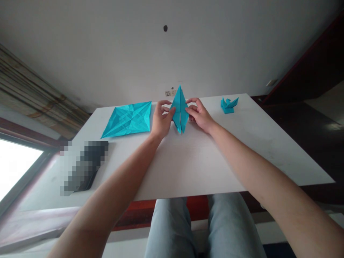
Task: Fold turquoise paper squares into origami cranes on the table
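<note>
A long teal origami fold (178, 109) lies at frame centre on the worktop (188, 168), its long axis pointing away from the body, tip toward the top. The left hand (161, 120) and right hand (199, 114) are about equally near, fingers curled against its edges; whether they pinch it cannot be told.

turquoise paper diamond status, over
Long turquoise folded paper diamond on white table; left hand and right hand either side, touching its edges; creased turquoise paper sheet left, small folded turquoise paper model right, both apart from hands
</note>
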Available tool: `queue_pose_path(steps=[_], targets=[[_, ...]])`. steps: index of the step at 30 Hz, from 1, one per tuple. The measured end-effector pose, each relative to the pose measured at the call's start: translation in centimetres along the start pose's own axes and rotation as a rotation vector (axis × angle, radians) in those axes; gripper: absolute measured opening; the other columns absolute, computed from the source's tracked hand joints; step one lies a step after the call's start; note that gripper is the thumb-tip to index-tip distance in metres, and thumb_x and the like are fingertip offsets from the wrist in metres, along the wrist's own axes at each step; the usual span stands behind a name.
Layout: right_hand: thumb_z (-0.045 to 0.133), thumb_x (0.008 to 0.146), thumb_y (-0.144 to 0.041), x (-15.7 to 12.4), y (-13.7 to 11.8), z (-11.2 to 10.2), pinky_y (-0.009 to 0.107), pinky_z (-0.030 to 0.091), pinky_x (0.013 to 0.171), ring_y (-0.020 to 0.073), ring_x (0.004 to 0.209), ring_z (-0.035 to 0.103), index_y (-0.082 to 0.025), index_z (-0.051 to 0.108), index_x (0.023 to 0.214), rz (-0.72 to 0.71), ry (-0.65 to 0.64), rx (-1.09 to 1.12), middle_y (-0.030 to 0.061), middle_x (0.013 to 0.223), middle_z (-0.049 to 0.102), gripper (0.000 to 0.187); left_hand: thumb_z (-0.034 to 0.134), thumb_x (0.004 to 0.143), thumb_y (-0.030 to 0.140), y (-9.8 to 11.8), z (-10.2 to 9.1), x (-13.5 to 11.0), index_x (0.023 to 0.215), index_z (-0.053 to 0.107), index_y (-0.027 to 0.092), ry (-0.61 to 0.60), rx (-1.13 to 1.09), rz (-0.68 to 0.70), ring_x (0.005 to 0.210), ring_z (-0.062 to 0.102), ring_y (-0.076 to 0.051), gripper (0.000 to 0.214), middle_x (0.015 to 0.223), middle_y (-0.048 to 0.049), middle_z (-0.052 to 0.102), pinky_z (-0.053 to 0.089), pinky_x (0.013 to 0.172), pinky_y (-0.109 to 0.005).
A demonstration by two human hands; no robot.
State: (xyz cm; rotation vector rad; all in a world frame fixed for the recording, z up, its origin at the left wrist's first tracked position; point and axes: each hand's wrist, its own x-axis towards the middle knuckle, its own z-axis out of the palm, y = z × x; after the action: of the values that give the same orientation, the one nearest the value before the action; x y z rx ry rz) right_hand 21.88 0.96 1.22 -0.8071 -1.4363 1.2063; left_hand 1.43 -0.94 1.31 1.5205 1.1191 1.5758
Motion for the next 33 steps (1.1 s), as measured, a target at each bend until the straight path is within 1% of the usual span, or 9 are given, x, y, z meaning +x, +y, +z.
queue_pose_path(steps=[3,6,13,17,22,26,29,31,33], targets=[[0.09,0.09,-0.057,0.05,0.15,-0.07,0.028,0.042,0.059,0.0105,0.063,0.05,-0.029,0.068,0.108,-0.017,0.002,-0.013,-0.0048,0.09,0.065,0.04,0.077,0.108,0.022,0.11,-0.03,-0.06,0.119,0.067,0.025,-0.005,0.019,0.003,0.069,0.074,-0.01,0.015,0.088,0.0033,0.074,0.058,0.062,-0.019],[0.091,0.091,-0.05,0.0,0.16,-0.23,0.027,0.045,0.06,0.0084,0.064,0.052,-0.028,0.071,0.109,-0.01,-0.003,-0.014,-0.0017,0.105,0.071,0.035,0.074,0.109,0.02,0.23,-0.08,-0.03,0.115,0.072,0.024,-0.01,0.05,0.011,0.071,0.076,-0.012,0.008,0.091,0.0001,0.079,0.058,0.062,-0.02],[0.093,0.086,-0.045,-0.03,-0.01,-0.34,0.028,0.051,0.063,0.0127,0.066,0.055,-0.035,0.064,0.129,0.039,0.03,0.005,-0.0065,0.093,0.069,0.053,0.076,0.104,0.019,0.21,0.02,-0.14,0.136,0.07,0.025,-0.026,0.021,-0.084,0.08,0.081,-0.014,0.033,0.108,-0.0035,0.084,0.065,0.069,-0.023],[0.093,0.083,-0.046,0.17,0.13,-0.14,0.027,0.048,0.062,0.0126,0.066,0.056,-0.033,0.062,0.123,0.05,0.044,0.036,-0.0075,0.088,0.069,0.052,0.079,0.101,0.02,0.21,-0.11,-0.1,0.129,0.071,0.025,-0.07,0.001,-0.076,0.088,0.083,-0.015,0.03,0.114,-0.0046,0.085,0.067,0.074,-0.024],[0.093,0.083,-0.049,0.21,0.13,0.02,0.026,0.046,0.061,0.0117,0.066,0.056,-0.03,0.066,0.109,0.042,0.047,0.039,-0.0069,0.084,0.069,0.042,0.078,0.094,0.015,0.15,0.02,0.2,0.114,0.07,0.024,-0.054,-0.061,-0.113,0.075,0.077,-0.012,0.023,0.105,-0.0013,0.083,0.061,0.065,-0.021],[0.092,0.083,-0.058,0.16,0.08,0.01,0.027,0.048,0.063,0.0133,0.069,0.057,-0.027,0.073,0.101,0.058,0.047,0.047,-0.0045,0.081,0.068,0.041,0.071,0.091,0.014,0.03,0.33,0.36,0.102,0.076,0.021,-0.081,-0.076,-0.162,0.075,0.074,-0.013,0.013,0.093,-0.0016,0.081,0.059,0.065,-0.02],[0.086,0.084,-0.077,0.24,0.04,-0.01,0.03,0.049,0.062,0.015,0.067,0.056,-0.025,0.078,0.096,0.102,0.048,0.079,-0.0003,0.081,0.069,0.054,0.068,0.092,0.019,-0.04,0.34,0.37,0.084,0.074,0.021,-0.112,-0.084,-0.187,0.068,0.067,-0.014,0.01,0.077,-0.0008,0.074,0.059,0.064,-0.022],[0.076,0.086,-0.092,0.29,-0.02,0.0,0.033,0.049,0.062,0.016,0.067,0.055,-0.025,0.081,0.095,0.123,0.037,0.098,0.0035,0.087,0.073,0.068,0.068,0.096,0.029,-0.09,0.18,0.4,0.076,0.069,0.021,-0.109,-0.109,-0.196,0.067,0.065,-0.015,0.021,0.072,-0.0015,0.07,0.06,0.064,-0.025],[0.074,0.086,-0.096,0.25,-0.12,0.05,0.033,0.049,0.063,0.0168,0.068,0.056,-0.024,0.083,0.097,0.131,0.032,0.09,0.0053,0.093,0.077,0.073,0.064,0.102,0.046,-0.14,-0.06,0.47,0.075,0.068,0.023,-0.113,-0.152,-0.202,0.071,0.068,-0.018,0.036,0.075,-0.0044,0.071,0.063,0.066,-0.028]])
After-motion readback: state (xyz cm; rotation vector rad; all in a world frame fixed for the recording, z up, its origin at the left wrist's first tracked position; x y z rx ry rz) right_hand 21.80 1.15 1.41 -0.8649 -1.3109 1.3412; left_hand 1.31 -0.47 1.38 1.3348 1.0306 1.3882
